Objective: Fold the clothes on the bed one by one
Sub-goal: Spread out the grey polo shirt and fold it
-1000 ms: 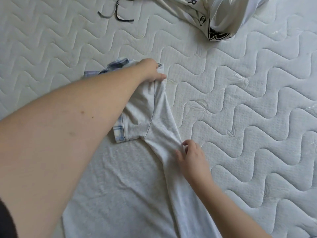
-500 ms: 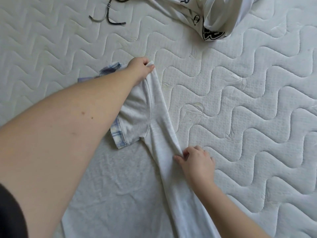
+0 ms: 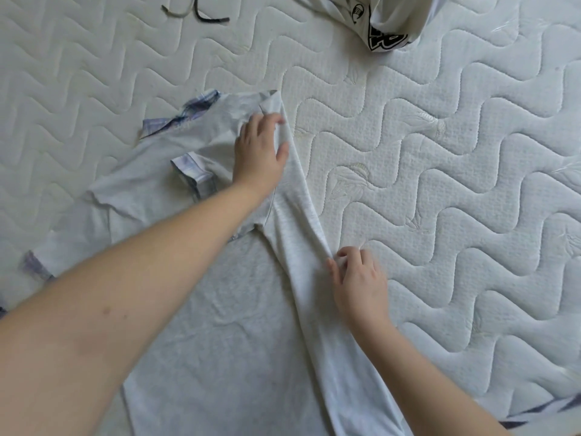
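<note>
A light grey T-shirt (image 3: 220, 335) with blue plaid collar and sleeve cuffs lies flat on the white quilted mattress (image 3: 440, 184). Its right side is folded inward as a long strip, and the right sleeve is turned onto the chest. My left hand (image 3: 261, 152) rests flat on the folded shoulder and sleeve, fingers spread. My right hand (image 3: 358, 284) pinches the folded edge of the strip lower down, thumb and fingers curled on the fabric.
A white garment with black lettering (image 3: 386, 23) lies bunched at the far edge. A dark cord (image 3: 201, 15) lies at the top left. A striped piece of cloth (image 3: 540, 413) shows at the bottom right corner.
My left hand let go of the shoulder corner it was holding and slid back to lie flat on the folded sleeve. My right hand stays on the folded edge.
</note>
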The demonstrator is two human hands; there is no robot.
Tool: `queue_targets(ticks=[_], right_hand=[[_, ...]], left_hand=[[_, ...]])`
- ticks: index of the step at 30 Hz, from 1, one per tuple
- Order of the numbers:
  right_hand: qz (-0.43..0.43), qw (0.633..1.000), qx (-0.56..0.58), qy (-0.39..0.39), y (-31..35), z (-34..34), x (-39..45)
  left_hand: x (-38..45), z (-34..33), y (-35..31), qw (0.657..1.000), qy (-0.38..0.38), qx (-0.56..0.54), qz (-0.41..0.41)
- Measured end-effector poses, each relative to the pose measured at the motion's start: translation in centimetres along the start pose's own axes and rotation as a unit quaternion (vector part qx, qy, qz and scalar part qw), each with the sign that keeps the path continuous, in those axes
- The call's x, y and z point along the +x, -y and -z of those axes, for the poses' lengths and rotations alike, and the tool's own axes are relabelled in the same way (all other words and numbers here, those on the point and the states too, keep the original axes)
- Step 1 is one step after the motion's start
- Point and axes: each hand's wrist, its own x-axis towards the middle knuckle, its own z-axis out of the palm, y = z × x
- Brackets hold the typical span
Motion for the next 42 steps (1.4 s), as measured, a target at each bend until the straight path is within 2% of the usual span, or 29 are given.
queue_targets(ticks=[2,5,6,8,10,12,16,21,25,26,30,33,36,38,42], right_hand=[[0.014,1.0,0.016,0.001,-0.3,-0.1,-0.4],[0.035,0.999,0.022,-0.014,-0.6,0.1,-1.3],[0.05,0.998,0.021,-0.024,-0.6,0.1,-1.7],[0.102,0.994,0.019,-0.037,-0.5,-0.1,-2.9],[0.158,0.987,0.023,-0.034,-0.6,-0.7,-4.1],[0.182,0.983,0.023,-0.019,-1.0,-1.4,-5.1],[0.19,0.982,0.013,0.003,-2.5,-2.1,-6.3],[0.202,0.978,0.004,0.045,-3.3,-1.7,-6.2],[0.197,0.977,-0.002,0.086,-3.5,-1.0,-5.7],[0.196,0.976,-0.002,0.093,-3.6,-0.8,-5.6],[0.203,0.973,-0.016,0.106,-3.3,-0.4,-5.5],[0.202,0.976,-0.02,0.078,-3.0,-0.3,-5.8],[0.179,0.981,-0.011,0.069,-3.2,-0.5,-6.0],[0.183,0.979,-0.03,0.083,-3.8,-0.9,-6.3],[0.2,0.973,-0.08,0.088,-5.6,-1.1,-7.6]], left_hand=[[-4.8,0.2,-0.6,0.997,-0.051,-0.053,0.035],[-11.7,-0.1,-0.9,0.968,-0.092,-0.12,0.203],[-13.7,-0.4,-0.9,0.95,-0.081,-0.137,0.27],[-16.9,-1.3,-1.2,0.896,-0.008,-0.204,0.394],[-18.7,-2.2,-1.8,0.844,0.023,-0.281,0.456],[-19.1,-2.8,-2.3,0.832,0.028,-0.305,0.463],[-18.4,-3.0,-3.0,0.829,0.029,-0.311,0.463],[-17.7,-2.3,-2.9,0.757,0.052,-0.403,0.511],[-17.9,-1.4,-2.4,0.737,0.073,-0.441,0.507],[-18.0,-1.3,-2.3,0.742,0.062,-0.439,0.504],[-18.6,-1.6,-1.8,0.803,0.009,-0.362,0.473],[-19.2,-2.1,-2.0,0.793,0.012,-0.375,0.48],[-20.6,-2.6,-2.5,0.781,0.114,-0.409,0.458],[-22.1,-3.0,-2.9,0.777,0.149,-0.414,0.451],[-25.0,-3.3,-3.6,0.757,0.102,-0.415,0.494]])
